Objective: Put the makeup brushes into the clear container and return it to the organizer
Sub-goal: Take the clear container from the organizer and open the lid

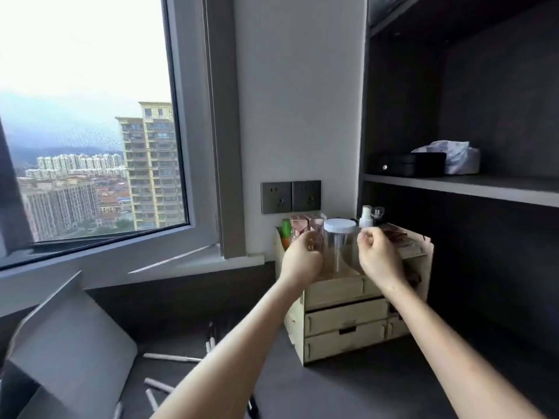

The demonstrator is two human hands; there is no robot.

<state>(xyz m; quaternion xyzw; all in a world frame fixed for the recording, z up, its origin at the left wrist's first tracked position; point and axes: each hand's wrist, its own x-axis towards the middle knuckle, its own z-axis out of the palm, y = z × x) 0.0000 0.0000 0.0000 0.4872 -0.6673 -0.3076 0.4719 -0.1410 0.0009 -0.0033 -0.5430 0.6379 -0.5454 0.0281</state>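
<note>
Atop organizer (341, 316), loosely curled hands (302, 260) (379, 258) flank clear container (339, 252), contact unclear.

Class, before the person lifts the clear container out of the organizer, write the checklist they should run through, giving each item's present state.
1. Both hands at the clear container: ok. Left hand and right hand flank it.
2. Firm grip: cannot tell. The fingers curl near its sides, but contact is not clear.
3. White lid seated: ok, it sits level on top.
4. Container upright in the organizer: ok.
5. Neighbours clear of the lift path: not ok. The pink boxes and white pump bottle stand close beside it.
6. Brushes within reach: ok, they lie loose on the dark desk, not yet in the container.
</note>
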